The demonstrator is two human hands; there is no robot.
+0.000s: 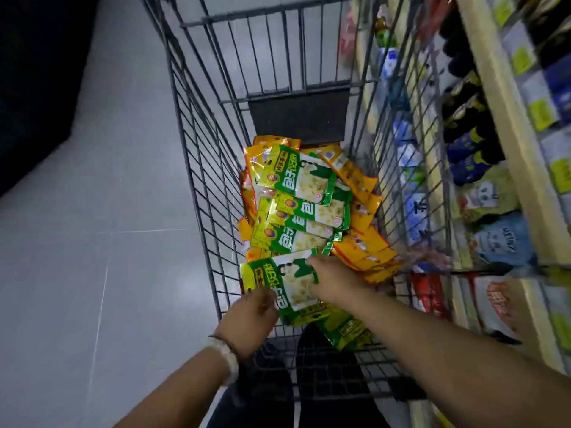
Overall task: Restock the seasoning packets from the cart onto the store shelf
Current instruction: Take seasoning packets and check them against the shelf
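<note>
Many light, slick, floppy seasoning packets (pixel 304 208) lie heaped in the cart (pixel 197 156), shelf (pixel 506 125) to the right. Left hand (pixel 250 316) pinches the near green packet (pixel 281 282) by its edge; right hand (pixel 335 278) rests on it, grip unclear.

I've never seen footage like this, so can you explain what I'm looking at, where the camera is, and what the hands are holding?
There is no machine here. The one picture comes from a camera worn on a person's head, looking down at their own two bare arms.

Below them is a wire shopping cart standing on a grey floor. In its bottom lies a loose pile of seasoning packets: green packets on top and orange packets around and under them.

The left hand, with a bracelet at the wrist, and the right hand both grip one green packet at the near end of the pile.

On the right runs the store shelf, already stocked with other goods, blurred here.
</note>
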